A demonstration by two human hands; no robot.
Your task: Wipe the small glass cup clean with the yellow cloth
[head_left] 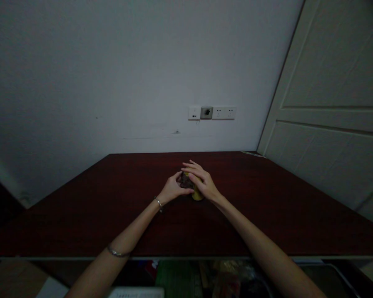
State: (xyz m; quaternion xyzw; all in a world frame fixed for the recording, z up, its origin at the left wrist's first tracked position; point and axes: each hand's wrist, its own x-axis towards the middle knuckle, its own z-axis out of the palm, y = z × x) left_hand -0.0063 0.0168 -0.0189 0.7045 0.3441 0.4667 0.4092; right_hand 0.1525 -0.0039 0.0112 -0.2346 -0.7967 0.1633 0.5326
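Both bare forearms stretched forward, converging at the hands. The left hand (pixel 173 188) was cupped, fingers curled inward, while the right hand (pixel 203 182) lay slightly higher, fingers extended flat toward the left.

A small yellow object (pixel 198 195) stands on the desk, right under the palm of the right hand (pixel 204 183). Only its lower rounded edge shows below the wrist side of that hand, and the rest is covered. Touching it on the left is a dark piece (pixel 185 181), mottled and dull. It sits in the gap between the two hands, with the left hand's (pixel 173 188) fingertips curled against it and the right hand's fingers lying over its top. Its shape is too dim to tell.
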